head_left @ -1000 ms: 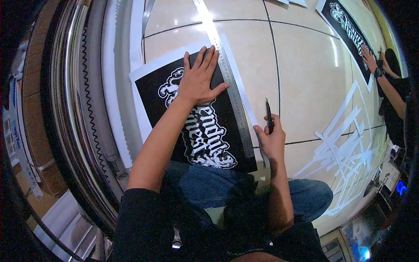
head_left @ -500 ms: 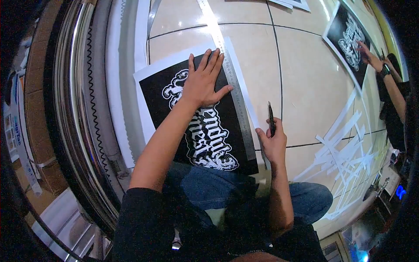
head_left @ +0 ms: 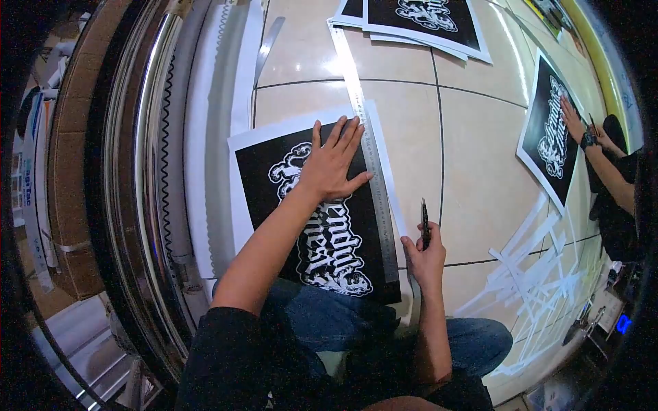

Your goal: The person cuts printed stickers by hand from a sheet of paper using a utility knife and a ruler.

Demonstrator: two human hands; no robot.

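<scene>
My left hand [head_left: 334, 164] lies spread on a black sheet [head_left: 264, 195] with white gothic lettering and pale borders, its thumb and fingertips at the edge of a long metal ruler [head_left: 373, 178]. The ruler runs along the sheet's right side and reaches beyond its top over the tiles. My right hand [head_left: 426, 257] is closed around a dark cutter [head_left: 425, 226], blade pointing up, just right of the sheet's right border. A partly separated white strip [head_left: 389, 185] shows beside the ruler. My left palm hides part of the lettering.
Printed sheets [head_left: 473, 34] lie at the top. On the right, a co-worker's hand [head_left: 572, 120] rests on another printed sheet [head_left: 528, 140]. White offcuts [head_left: 528, 274] are heaped on the tiles at the lower right. Long rolls and a metal bar [head_left: 147, 137] stand at the left.
The view has shifted, so the sheet and both my hands appear lower, and more printed sheets show at the top. The co-worker's hand now lies flatter on its sheet.
</scene>
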